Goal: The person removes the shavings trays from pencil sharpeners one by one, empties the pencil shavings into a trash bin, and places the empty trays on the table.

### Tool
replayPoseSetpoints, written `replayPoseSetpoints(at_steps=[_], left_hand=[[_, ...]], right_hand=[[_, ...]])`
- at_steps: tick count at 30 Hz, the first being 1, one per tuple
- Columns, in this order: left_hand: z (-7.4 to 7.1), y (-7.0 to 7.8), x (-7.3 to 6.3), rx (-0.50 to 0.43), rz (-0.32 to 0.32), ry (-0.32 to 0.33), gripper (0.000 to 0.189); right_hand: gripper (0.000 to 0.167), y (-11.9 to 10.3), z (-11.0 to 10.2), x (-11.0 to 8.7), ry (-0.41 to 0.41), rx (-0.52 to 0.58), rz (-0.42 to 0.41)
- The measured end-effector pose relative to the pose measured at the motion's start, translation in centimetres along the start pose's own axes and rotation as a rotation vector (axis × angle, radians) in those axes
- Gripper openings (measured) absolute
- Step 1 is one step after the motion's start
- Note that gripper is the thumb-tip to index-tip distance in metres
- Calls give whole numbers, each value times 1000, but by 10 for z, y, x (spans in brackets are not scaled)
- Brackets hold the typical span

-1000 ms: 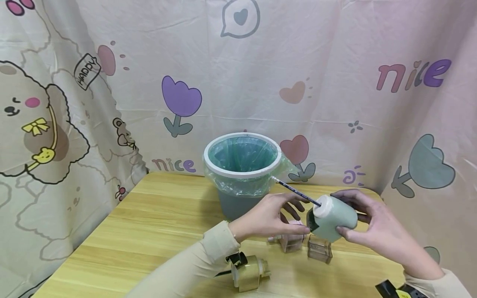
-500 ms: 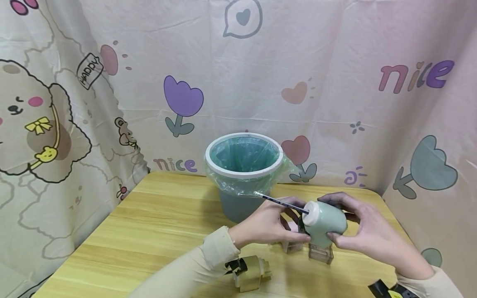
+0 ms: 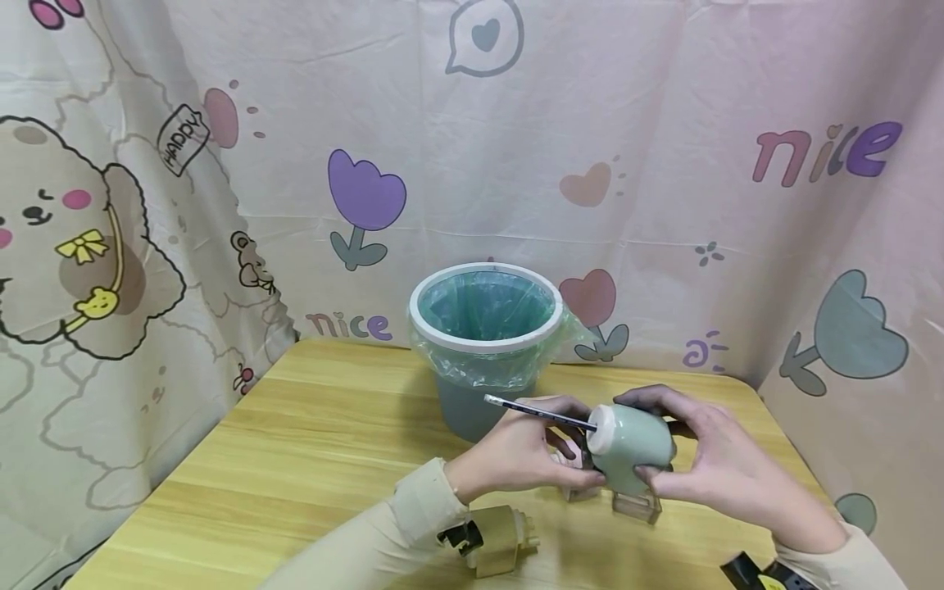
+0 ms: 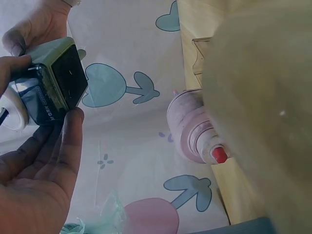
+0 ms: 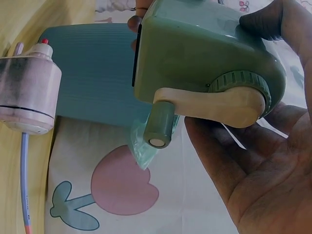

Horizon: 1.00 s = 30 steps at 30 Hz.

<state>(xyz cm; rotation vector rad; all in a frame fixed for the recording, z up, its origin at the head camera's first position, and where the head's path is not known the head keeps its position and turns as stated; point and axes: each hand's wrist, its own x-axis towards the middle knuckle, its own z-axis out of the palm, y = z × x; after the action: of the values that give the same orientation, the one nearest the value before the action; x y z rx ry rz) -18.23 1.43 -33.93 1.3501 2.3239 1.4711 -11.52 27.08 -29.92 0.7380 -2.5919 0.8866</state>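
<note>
A pale green crank pencil sharpener (image 3: 642, 442) is held up over the table between both hands, tilted, with a dark pencil (image 3: 537, 410) sticking out of its white front toward the left. My left hand (image 3: 527, 455) grips its front end, thumb on one side and fingers on the other. At the back end my right hand (image 3: 726, 463) holds the body between thumb and fingers. The right wrist view shows the white crank (image 5: 214, 105) with its green knob. A dark opening (image 4: 70, 75) in the sharpener's base appears in the left wrist view. Dark smudges mark the fingertips.
Below the hands lie a smoky clear drawer (image 3: 637, 508) and a pink sharpener (image 5: 29, 92) with a pencil in it. A yellowish sharpener (image 3: 501, 541) lies near the left forearm. A blue bin (image 3: 479, 410) with a green liner stands behind.
Both hands and the green sharpener have moved left and slightly lower. The pencil has swung to lie flatter. The left hand has closed in around the sharpener's front.
</note>
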Motion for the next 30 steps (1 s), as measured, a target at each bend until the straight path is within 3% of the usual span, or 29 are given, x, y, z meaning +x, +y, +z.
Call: replayPoseSetpoints(at_steps=[11, 20, 30], left_hand=[[-3, 0, -5, 44, 22, 33, 56], [-5, 0, -9, -55, -13, 52, 57], [-8, -3, -10, -45, -14, 45, 58]], right_hand=[[71, -6, 2, 5, -15, 6, -20], [70, -8, 3, 8, -25, 12, -33], [71, -9, 4, 10, -37, 0, -26]])
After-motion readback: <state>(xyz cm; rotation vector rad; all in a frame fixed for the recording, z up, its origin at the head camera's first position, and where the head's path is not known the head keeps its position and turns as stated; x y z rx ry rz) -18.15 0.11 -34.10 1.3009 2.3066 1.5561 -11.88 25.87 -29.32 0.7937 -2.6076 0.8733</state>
